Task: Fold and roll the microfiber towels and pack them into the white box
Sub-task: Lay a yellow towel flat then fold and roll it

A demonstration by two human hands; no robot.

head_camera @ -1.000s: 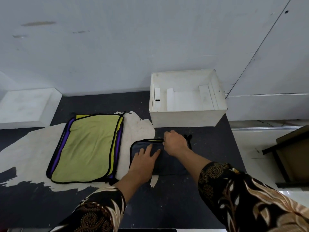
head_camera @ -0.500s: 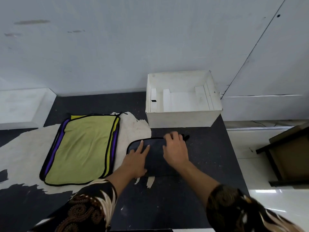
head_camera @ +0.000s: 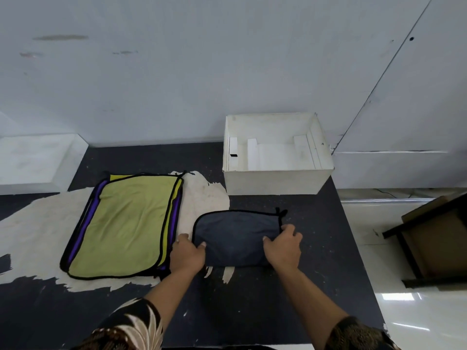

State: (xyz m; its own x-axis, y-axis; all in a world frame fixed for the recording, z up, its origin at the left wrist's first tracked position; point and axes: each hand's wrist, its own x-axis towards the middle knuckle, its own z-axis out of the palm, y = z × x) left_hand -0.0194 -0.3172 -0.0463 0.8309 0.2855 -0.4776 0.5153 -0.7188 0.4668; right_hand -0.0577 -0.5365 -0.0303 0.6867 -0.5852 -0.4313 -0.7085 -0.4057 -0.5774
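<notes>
Two hands [head_camera: 188, 253] [head_camera: 283, 246] at navy towel [head_camera: 236, 234] edges.

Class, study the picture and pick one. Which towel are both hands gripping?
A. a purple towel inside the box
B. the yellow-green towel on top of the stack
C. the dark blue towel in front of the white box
C: the left hand and the right hand each grip a near end of the dark blue towel, which lies in front of the white box.

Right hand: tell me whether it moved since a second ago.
Yes. The right hand has moved back from the white box, toward the person, to grip the right edge of the dark towel.
</notes>
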